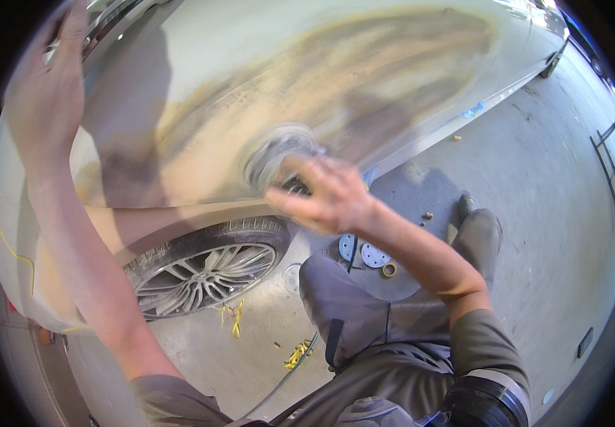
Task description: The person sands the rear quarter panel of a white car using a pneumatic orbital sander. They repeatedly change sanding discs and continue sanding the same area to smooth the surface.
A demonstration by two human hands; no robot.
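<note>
My right hand [332,192] is wrapped round a sander [275,156], a round grey tool blurred by motion. It lies against the car's side panel [236,121], just above the wheel arch. Around it the panel is sanded through to tan, yellow and grey patches, with pale paint at the edges. Up at the far left, my left hand [45,107] reaches to the car by the window trim [101,25]. Its fingers are stretched out and hold nothing I can see; the fingertips run into the dark rim of the picture.
Below the panel is a wheel [204,281] with a silver spoked rim. Sanding discs [375,255] and a yellow tape roll [390,270] lie on the floor by my knees. Yellow tape scraps [299,354] lie near a hose [279,384]. A metal rack [610,174] stands at the right.
</note>
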